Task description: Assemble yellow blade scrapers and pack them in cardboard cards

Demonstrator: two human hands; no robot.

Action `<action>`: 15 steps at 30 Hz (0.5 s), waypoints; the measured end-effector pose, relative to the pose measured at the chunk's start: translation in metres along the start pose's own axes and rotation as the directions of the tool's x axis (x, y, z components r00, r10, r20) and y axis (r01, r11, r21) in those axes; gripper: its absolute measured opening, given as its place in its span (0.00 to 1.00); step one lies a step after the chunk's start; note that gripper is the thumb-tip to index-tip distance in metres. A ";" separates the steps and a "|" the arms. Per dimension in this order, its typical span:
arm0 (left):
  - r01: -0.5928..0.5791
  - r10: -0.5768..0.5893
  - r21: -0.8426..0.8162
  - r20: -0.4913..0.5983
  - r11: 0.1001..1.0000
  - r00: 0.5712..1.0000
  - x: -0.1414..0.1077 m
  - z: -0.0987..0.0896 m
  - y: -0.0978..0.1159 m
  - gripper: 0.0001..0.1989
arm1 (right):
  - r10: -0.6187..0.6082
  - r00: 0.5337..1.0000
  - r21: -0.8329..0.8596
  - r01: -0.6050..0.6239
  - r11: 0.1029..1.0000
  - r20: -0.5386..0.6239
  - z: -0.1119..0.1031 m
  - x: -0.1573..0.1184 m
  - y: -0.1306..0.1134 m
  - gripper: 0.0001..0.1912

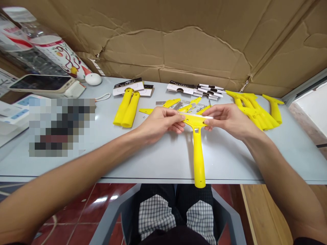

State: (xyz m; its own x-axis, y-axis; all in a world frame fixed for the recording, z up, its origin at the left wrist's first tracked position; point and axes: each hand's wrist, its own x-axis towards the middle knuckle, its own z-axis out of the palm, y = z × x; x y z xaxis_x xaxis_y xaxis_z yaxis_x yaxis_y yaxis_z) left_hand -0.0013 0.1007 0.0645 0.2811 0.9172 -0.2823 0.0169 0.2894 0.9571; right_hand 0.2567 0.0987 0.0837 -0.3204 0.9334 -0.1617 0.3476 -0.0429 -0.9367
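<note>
A yellow plastic scraper [198, 153] hangs between my hands, its wide head away from me and its handle pointing toward me past the table's edge. My left hand [163, 122] pinches the left end of the head between thumb and fingers. At the right end, my right hand [227, 120] grips the head the same way. A thin pale strip, seemingly a blade [208, 117], runs along the head's far edge. Just beyond lie loose yellow head pieces [171, 103], metal blades [160, 102] and small screws. My fingertips behind the head are partly hidden.
Two yellow handles [130, 109] lie at left, near black-and-white cardboard sleeves [129, 86]. More sleeves [180, 87] are at the back. Several yellow scraper bodies [251, 109] are piled right. A phone [41, 83], bottles [55, 51] and a blurred patch occupy the left. Cardboard [163, 51] stands behind.
</note>
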 end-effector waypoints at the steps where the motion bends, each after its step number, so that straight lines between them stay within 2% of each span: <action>1: 0.003 -0.003 0.003 -0.004 1.000 1.000 0.000 0.000 0.000 0.09 | 0.000 1.000 -0.003 0.000 1.000 0.001 0.000 0.000 0.001 0.16; 15: 0.037 -0.037 -0.014 -0.049 0.999 0.998 0.002 0.006 -0.001 0.10 | 0.013 0.999 0.005 -0.013 1.000 0.029 -0.001 0.005 -0.001 0.11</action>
State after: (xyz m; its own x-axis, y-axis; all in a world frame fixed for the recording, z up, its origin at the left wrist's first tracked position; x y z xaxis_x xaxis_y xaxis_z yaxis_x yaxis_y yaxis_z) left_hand 0.0048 0.1004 0.0637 0.2333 0.9181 -0.3206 0.0138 0.3265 0.9451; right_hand 0.2556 0.1036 0.0844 -0.3415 0.9220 -0.1827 0.3469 -0.0570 -0.9362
